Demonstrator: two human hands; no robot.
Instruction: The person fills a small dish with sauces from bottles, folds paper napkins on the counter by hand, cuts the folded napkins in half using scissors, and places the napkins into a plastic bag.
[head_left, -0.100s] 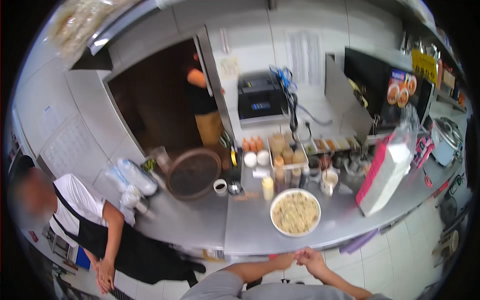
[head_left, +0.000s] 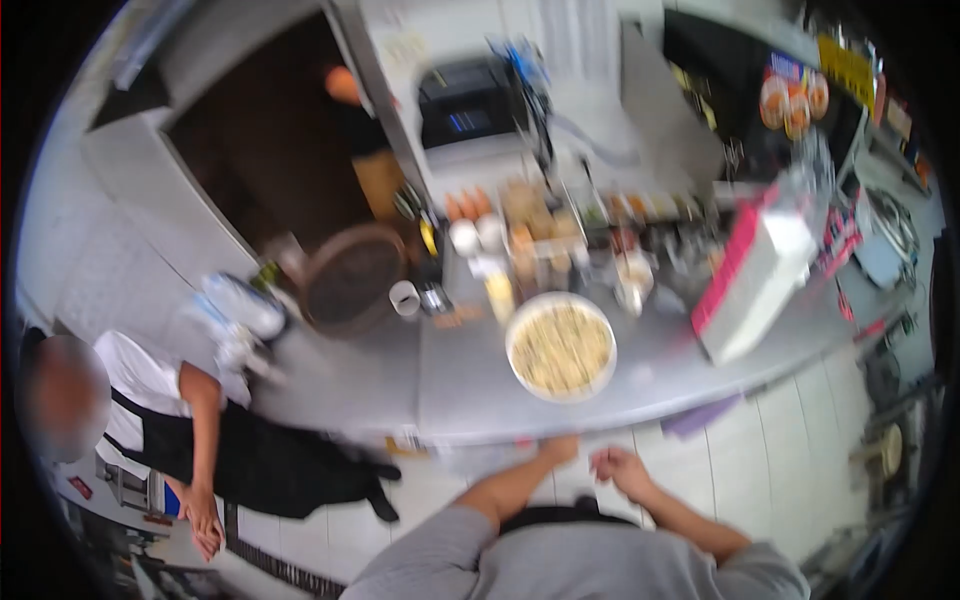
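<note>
White round bowl (head_left: 570, 396) filled with yellowish food (head_left: 560, 346), untouched by left hand (head_left: 561, 449) or right hand (head_left: 621, 470); cannot tell fingers' state or remaining steps.

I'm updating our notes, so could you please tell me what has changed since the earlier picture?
The left hand and right hand, together before, have moved apart, leaving a gap. The camera view has shifted. No object has visibly been taken up or let go; the white bowl stays on the counter.
</note>
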